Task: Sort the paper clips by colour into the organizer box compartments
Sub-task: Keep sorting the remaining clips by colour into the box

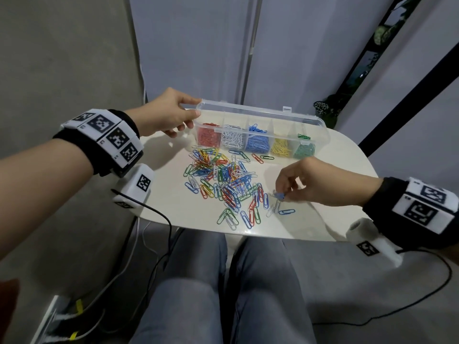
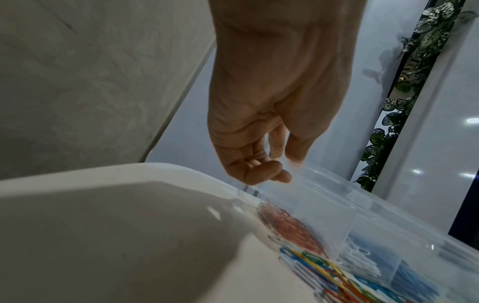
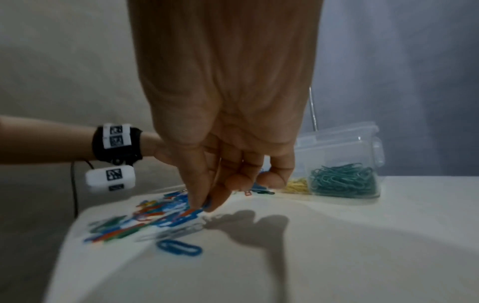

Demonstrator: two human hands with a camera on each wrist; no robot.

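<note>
Up close: right hand [image 1: 310,181] low over the near-right part of the counter [image 1: 335,184], thumb and fingertips pinching a blue paper clip [image 1: 279,195] just above the surface. Left hand [image 1: 166,112] at the far left, thumb on top and fingers curled under, gripping the left end of the clear organizer box [image 1: 320,142]. Box along the far edge of the counter, lid open and raised behind; five compartments from left to right holding red clips [image 1: 208,138], white clips [image 1: 233,139], blue clips [image 1: 257,142], yellow clips [image 1: 281,148] and green clips [image 1: 304,151]. Between hands and box, a loose mixed pile of clips [image 1: 223,182] in all five colours spread over the middle of the counter. Just near the right hand, one lone blue clip [image 1: 286,211] lying flat beside a white one [image 1: 273,208]. Marker bands on both wrists; grey-trousered knees below the near edge.
</note>
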